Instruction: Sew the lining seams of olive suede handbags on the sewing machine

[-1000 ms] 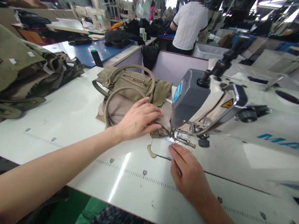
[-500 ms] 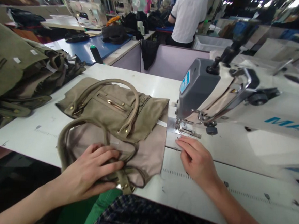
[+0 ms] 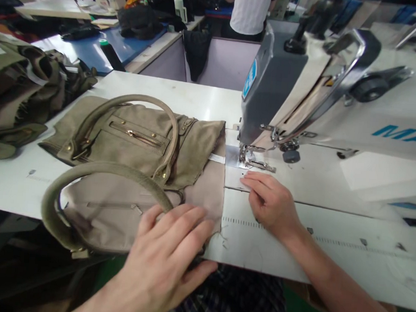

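An olive fabric handbag (image 3: 198, 136) with rounded handles (image 3: 119, 169) lies on the sewing table, its front panel with a brass zip (image 3: 145, 139) facing up. Its pinkish-beige lining (image 3: 109, 192) spreads toward me. My left hand (image 3: 176, 244) rests palm down over the lining's near edge, fingers stretched out, covering part of the near handle. My right hand (image 3: 271, 198) lies on the table just in front of the presser foot (image 3: 255, 163), fingers together and thumb tucked under. Whatever it may hold is hidden. The bag's raw right edge lies just left of the needle plate (image 3: 233, 157).
The sewing machine (image 3: 277, 85) stands at the right. More olive bag pieces (image 3: 31, 77) are heaped at the left. Behind are a thread cone (image 3: 111, 55), a blue-topped table (image 3: 76, 49), a black cloth (image 3: 195, 53) over a partition, and a person in a white shirt (image 3: 250, 9).
My left hand has slid right across the lining, and the near handle now stands further left with its strap end out of sight. My right hand stays by the presser foot. The view has tilted down.
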